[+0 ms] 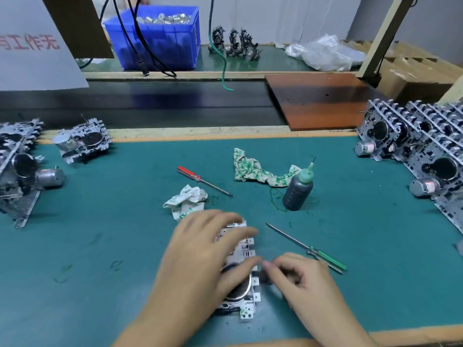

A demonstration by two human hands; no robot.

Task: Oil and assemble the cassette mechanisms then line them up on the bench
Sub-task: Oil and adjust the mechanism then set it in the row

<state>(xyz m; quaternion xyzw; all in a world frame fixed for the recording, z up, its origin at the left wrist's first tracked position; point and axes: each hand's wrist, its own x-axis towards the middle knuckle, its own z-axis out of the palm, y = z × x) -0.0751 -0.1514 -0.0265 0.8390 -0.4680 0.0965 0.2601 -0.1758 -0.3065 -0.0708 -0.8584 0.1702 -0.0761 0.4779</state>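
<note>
A metal cassette mechanism (246,289) lies on the green mat (100,246) near the front edge. My left hand (200,256) lies over it, fingers curled round its top and side. My right hand (298,279) is at its right edge with fingers curled, fingertips pinching a small dark part against the mechanism. A dark oil bottle (298,189) with a green needle nozzle stands upright behind. A green-handled screwdriver (308,247) lies just right of the mechanism.
A red-handled screwdriver (203,180) and two stained rags (186,201) (260,172) lie mid-mat. Mechanisms stand in rows at the right (421,151) and in a group at the left (22,169). A blue bin (160,38) and a brown board (320,101) sit behind.
</note>
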